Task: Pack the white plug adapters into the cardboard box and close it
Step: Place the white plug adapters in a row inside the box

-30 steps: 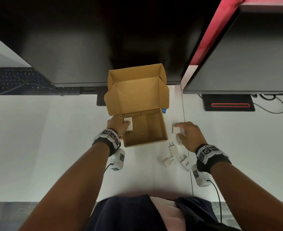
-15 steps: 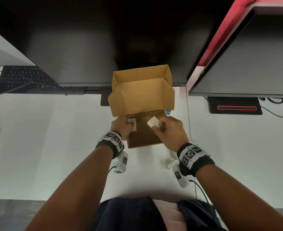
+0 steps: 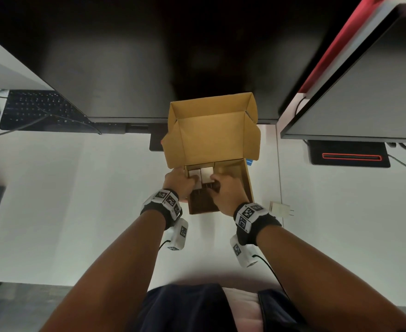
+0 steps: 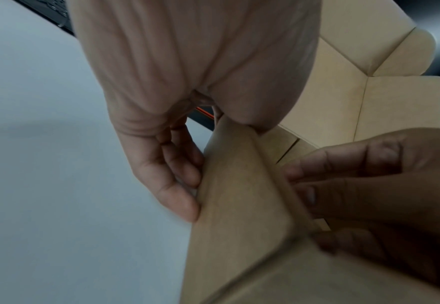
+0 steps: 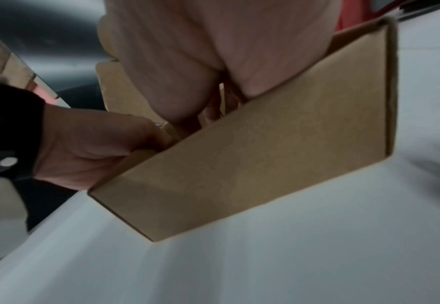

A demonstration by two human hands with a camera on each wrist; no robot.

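The cardboard box (image 3: pixel 246 185) stands open on the white desk with its lid (image 3: pixel 211 133) raised. Two white plug adapters lie side by side in its far left corner. My left hand (image 3: pixel 188 182) grips the box's left wall (image 4: pixel 239 205), fingers (image 4: pixel 179 185) outside and thumb inside against the left adapter (image 3: pixel 194 174). My right hand (image 3: pixel 216 184) reaches into the box and pinches the right adapter (image 3: pixel 206 175), prongs pointing toward me. The box's front wall (image 5: pixel 265 164) hides those fingertips in the right wrist view. Another adapter (image 3: pixel 279 208) lies on the desk right of the box.
Two dark monitors overhang the back of the desk, one right behind the box lid. A black keyboard (image 3: pixel 36 109) sits at the far left. A black monitor base with a red line (image 3: pixel 350 156) is at the far right. A small blue object (image 3: pixel 250 162) peeks out beside the box.
My right hand picked an adapter from the loose ones on the right and carried it into the box beside the first. My left hand stayed at the box's left wall.
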